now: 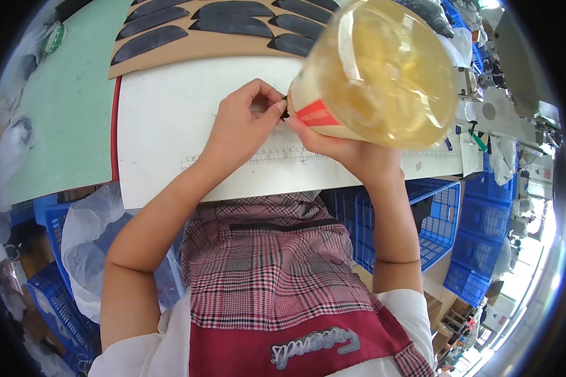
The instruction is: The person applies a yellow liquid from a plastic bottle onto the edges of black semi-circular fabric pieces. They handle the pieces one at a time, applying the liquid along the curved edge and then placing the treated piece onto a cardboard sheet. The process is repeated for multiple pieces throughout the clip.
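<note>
White tabletop (163, 132) spans the centre, where the left hand (242, 119) pinches a small black piece (285, 114), likely light, best held edgewise, while a clear, yellow-filled bottle (390, 75), upper right, probably heavy, hides the right hand's (349, 151) hold, which I cannot tell.

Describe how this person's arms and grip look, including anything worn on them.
White short sleeves end above the elbows; both forearms are bare. The left grip and right grip wear no gloves. No watch, bracelet, cable or marking shows; some fingers are hidden, so rings can't be fully ruled out.
</note>
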Action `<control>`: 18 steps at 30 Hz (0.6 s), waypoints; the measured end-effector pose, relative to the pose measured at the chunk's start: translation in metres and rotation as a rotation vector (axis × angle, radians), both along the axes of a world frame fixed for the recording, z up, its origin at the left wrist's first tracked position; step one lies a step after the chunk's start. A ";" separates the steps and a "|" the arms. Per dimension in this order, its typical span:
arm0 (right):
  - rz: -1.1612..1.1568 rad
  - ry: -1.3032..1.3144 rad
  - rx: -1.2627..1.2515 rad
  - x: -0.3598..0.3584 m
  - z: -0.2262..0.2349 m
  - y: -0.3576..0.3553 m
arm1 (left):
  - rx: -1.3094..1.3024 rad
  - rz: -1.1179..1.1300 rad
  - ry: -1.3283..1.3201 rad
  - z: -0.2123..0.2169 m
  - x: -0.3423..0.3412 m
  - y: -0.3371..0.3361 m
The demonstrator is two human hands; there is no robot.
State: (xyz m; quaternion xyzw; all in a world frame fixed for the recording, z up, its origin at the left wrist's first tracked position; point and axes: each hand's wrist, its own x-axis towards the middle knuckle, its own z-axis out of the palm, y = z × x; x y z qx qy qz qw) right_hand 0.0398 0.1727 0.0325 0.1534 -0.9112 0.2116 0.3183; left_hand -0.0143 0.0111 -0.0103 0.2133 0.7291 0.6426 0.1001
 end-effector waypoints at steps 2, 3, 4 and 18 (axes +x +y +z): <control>-0.026 -0.045 0.000 0.010 0.002 0.010 | -0.025 -0.002 -0.104 0.003 0.000 0.004; -0.043 -0.099 -0.038 0.018 0.010 0.009 | 0.002 -0.015 -0.135 -0.004 -0.003 0.003; -0.060 -0.153 -0.075 0.025 0.014 0.011 | 0.029 -0.027 -0.166 -0.015 -0.008 0.001; -0.285 -0.003 -0.583 0.040 0.042 0.044 | 0.104 -0.091 -0.238 -0.023 -0.009 0.001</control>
